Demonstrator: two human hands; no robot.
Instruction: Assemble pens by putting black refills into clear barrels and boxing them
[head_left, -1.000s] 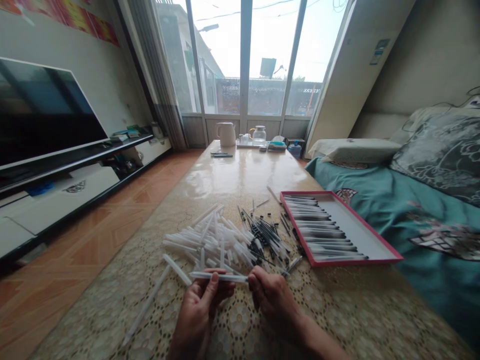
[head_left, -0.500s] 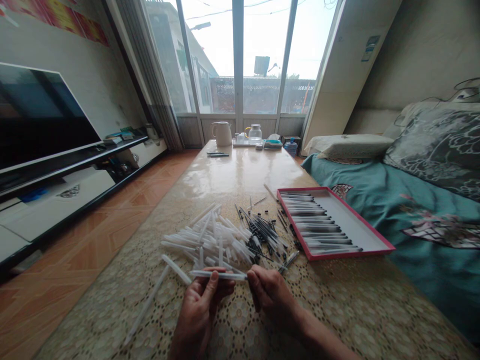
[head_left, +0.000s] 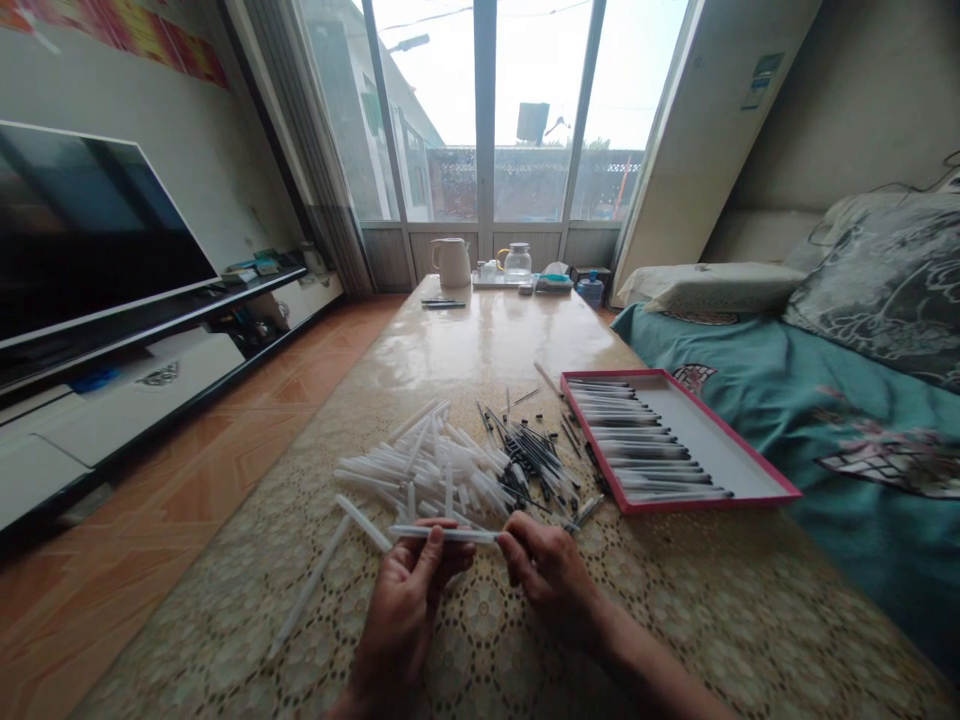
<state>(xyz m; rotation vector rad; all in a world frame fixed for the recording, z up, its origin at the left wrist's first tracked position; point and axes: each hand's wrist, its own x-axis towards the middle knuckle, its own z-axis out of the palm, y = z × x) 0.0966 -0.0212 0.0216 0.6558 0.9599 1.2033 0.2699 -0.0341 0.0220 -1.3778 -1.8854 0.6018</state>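
Both my hands hold one clear pen barrel [head_left: 442, 534] level above the lace-covered table [head_left: 697, 620]. My left hand [head_left: 409, 600] pinches its left half, fingers closed around it. My right hand [head_left: 551, 575] grips its right end, fingers curled. Just beyond the hands lies a heap of clear pen barrels [head_left: 420, 470], and to its right a pile of black refills [head_left: 536, 460]. A red-rimmed tray [head_left: 742, 460] at the right holds a row of finished pens [head_left: 637, 445].
At the table's far end stand a white kettle [head_left: 453, 262], a glass jug [head_left: 517, 262] and small items. A television [head_left: 82, 230] on a low cabinet runs along the left wall. A bed with teal cover [head_left: 847, 440] borders the table's right side.
The hands and the pen barrel keep the same grip. Only the camera view has shifted slightly.
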